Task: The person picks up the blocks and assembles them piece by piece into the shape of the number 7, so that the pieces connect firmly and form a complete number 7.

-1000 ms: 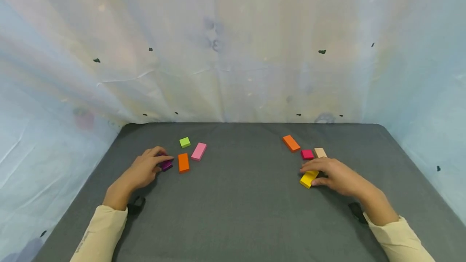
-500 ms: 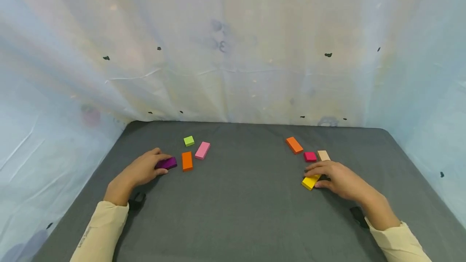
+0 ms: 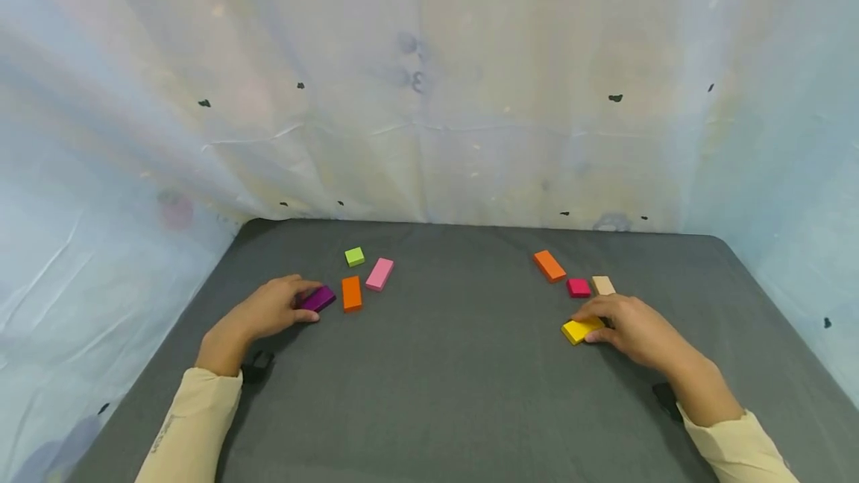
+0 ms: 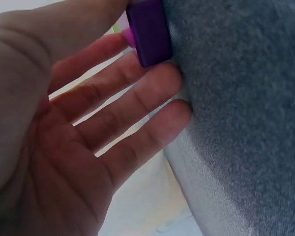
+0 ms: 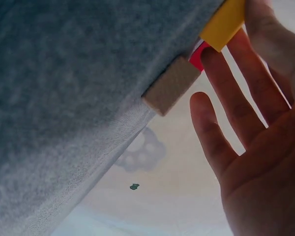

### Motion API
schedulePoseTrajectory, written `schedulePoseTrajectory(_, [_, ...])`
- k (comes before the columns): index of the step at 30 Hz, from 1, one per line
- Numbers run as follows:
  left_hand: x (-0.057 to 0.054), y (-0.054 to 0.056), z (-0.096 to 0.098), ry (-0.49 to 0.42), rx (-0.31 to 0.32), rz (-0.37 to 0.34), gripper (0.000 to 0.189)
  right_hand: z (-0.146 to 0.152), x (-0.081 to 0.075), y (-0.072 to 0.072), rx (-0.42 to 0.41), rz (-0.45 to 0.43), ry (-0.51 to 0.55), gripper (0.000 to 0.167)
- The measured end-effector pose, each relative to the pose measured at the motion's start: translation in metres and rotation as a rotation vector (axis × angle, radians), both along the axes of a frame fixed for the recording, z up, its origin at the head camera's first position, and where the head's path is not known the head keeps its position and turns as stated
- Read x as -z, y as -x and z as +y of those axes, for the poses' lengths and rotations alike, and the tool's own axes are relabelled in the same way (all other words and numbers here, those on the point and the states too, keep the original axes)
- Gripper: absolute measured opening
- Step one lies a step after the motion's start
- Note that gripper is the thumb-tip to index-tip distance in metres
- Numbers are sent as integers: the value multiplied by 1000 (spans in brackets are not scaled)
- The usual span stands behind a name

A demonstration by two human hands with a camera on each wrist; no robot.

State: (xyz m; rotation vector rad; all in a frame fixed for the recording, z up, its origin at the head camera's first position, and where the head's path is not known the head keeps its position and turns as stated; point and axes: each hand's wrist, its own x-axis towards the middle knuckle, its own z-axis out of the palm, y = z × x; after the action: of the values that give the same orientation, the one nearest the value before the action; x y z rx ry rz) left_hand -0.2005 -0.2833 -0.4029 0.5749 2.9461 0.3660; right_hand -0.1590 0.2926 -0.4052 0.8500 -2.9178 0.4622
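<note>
In the head view my left hand (image 3: 267,310) pinches a purple block (image 3: 318,298) between thumb and fingers at the left of the grey table. The left wrist view shows the purple block (image 4: 150,34) near the thumb, low against the cloth, with the other fingers extended below it. On the right side, my right hand (image 3: 631,326) holds a yellow block (image 3: 581,330) between thumb and fingers. That yellow block (image 5: 223,24) also appears at the top of the right wrist view. Close beyond this hand lie a beige block (image 3: 602,285) and a red block (image 3: 579,288).
Right of the purple block lie an orange block (image 3: 352,294), a pink block (image 3: 379,274) and a lime-green block (image 3: 354,256). Another orange block (image 3: 549,266) lies at the back right. A pale curtain (image 3: 470,95) encloses the grey table (image 3: 443,364) at the back and sides.
The purple block, at first mostly under my left fingers, now shows clearly between thumb and fingers and has turned. The yellow block has also turned slightly in my right hand. The head view has shifted slightly.
</note>
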Motion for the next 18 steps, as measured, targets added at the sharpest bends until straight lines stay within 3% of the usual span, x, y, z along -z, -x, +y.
schedulePoseTrajectory(11, [0, -3, -3, -62, -13, -96, 69, -4, 2, -2, 52, -34, -11, 28])
schedulePoseTrajectory(18, [-4, -6, 2, -85, -12, -99, 68, -4, -1, -3, 55, -12, -18, 28])
